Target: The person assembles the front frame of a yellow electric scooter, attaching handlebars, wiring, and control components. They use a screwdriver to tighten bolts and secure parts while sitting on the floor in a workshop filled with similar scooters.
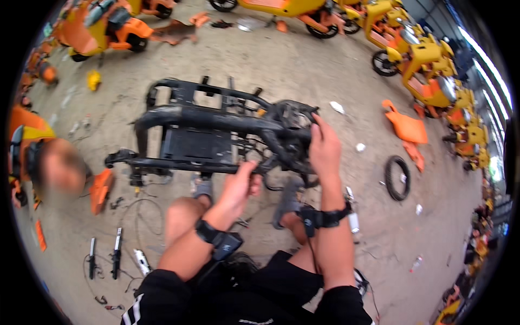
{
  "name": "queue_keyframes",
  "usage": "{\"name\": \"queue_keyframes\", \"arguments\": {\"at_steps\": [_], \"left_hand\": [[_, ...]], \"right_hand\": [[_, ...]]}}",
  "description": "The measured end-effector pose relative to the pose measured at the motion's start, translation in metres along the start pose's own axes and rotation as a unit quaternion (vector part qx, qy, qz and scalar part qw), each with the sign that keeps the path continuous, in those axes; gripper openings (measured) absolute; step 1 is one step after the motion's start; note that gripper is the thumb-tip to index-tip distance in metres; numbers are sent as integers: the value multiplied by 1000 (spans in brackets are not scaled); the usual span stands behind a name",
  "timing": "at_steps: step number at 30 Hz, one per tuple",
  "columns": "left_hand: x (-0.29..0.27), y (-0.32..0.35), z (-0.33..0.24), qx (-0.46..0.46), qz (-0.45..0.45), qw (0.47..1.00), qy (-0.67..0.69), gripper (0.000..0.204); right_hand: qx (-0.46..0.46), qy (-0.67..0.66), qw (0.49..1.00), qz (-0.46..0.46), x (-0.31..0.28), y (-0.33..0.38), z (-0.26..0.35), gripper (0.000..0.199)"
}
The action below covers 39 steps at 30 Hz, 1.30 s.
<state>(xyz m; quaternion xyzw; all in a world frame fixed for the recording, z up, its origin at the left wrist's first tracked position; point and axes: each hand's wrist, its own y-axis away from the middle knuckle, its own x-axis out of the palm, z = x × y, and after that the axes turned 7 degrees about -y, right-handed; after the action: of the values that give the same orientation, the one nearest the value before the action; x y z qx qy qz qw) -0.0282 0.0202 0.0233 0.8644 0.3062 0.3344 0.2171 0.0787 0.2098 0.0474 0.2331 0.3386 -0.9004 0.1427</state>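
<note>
A black metal scooter frame (211, 119) of bent tubes, with a flat panel inside it, lies across in front of me. My left hand (238, 187) is closed round the near lower tube, right of its middle. At the right end of the frame, my right hand (325, 145) grips the outer edge; its fingertips are partly hidden behind the metal. Loose cables hang within the tubes near the right end. Both my wrists wear black straps with small boxes. My feet are under the near side of the frame.
Yellow and orange scooters (428, 73) line the back and right. A tire (397, 177) and an orange body panel (407, 128) lie on the right. Fork legs (117, 253) and cables are on the floor at lower left. Another person (62, 165) is at the left.
</note>
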Motion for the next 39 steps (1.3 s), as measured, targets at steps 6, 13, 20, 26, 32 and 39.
{"name": "queue_keyframes", "arguments": {"at_steps": [6, 13, 20, 26, 32, 39], "left_hand": [[-6, -2, 2, -20, 12, 1000, 19, 23], [-11, -1, 3, -24, 31, 998, 48, 26], [-14, -7, 6, -13, 58, 997, 48, 22], [-11, -6, 6, -8, 43, 998, 50, 21], [-7, -5, 5, 5, 34, 999, 38, 20], [-11, -8, 9, 24, 7, 1000, -11, 24]], "right_hand": [[2, 98, 994, 46, 7, -8, -9, 21], [2, 70, 992, 101, 11, -7, -27, 22], [89, 49, 982, 157, 1, -13, -16, 22], [89, 80, 981, 153, 4, -8, -3, 23], [132, 20, 976, 174, -5, -15, -8, 25], [273, -179, 908, 263, -12, -16, -23, 36]]}}
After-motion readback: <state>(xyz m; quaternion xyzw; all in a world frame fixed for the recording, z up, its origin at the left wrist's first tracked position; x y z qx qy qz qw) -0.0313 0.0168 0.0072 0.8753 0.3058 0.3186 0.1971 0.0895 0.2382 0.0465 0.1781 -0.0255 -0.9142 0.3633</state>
